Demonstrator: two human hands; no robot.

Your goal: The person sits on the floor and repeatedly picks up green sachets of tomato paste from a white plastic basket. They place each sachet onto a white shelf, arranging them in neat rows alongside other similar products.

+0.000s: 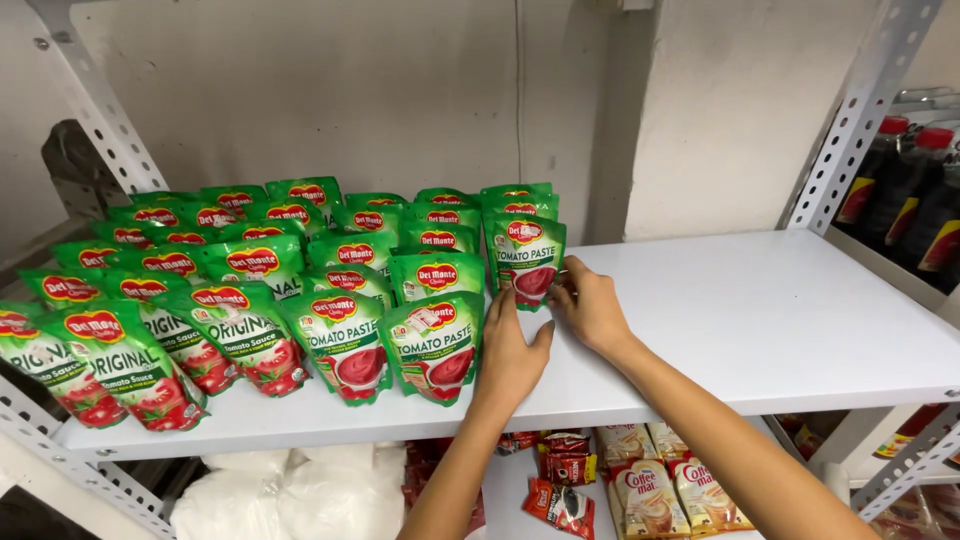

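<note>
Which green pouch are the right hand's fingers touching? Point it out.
The green pouch at the front of the rightmost row; the right hand grips its lower right corner, and it stands behind the other rows' fronts.

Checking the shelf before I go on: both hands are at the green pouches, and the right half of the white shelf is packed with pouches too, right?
Not quite. In the head view both hands, left hand and right hand, are at the green pouches, but the pouches fill only the left half of the white shelf. No pouches stand on its right half.
</note>
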